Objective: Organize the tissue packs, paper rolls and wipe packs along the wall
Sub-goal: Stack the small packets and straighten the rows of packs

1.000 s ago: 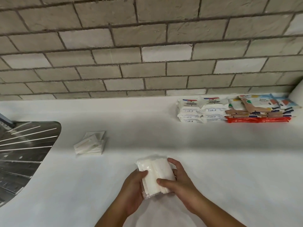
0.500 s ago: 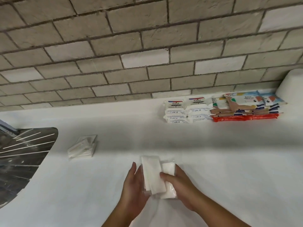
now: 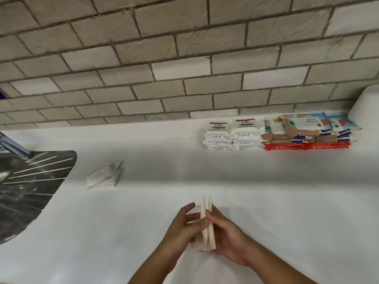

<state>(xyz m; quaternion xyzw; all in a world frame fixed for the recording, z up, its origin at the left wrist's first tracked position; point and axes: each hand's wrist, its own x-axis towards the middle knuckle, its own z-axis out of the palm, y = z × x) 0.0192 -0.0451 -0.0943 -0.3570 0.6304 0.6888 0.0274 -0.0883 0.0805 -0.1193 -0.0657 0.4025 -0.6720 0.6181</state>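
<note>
Head view of a white desk (image 3: 287, 191) set against a grey brick wall (image 3: 184, 68). The left hand (image 3: 184, 226) and right hand (image 3: 229, 240) hold a small bundle of white tissue packs (image 3: 206, 206) between them, turned on edge, low at centre and near the desk's front. The fingers of both hands close on the bundle from opposite sides, though motion blur hides the exact grip. A loose pile of tissue packs (image 3: 104, 175) lies on the desk to the left, beside a steel sink drainboard (image 3: 30, 187). Along the wall at right stand stacked white wipe packs (image 3: 231, 134), touching a stack of coloured wipe packs (image 3: 307, 130) that lies on red packs (image 3: 305, 145). A white paper roll (image 3: 367, 107) shows partly at the right edge.
</note>
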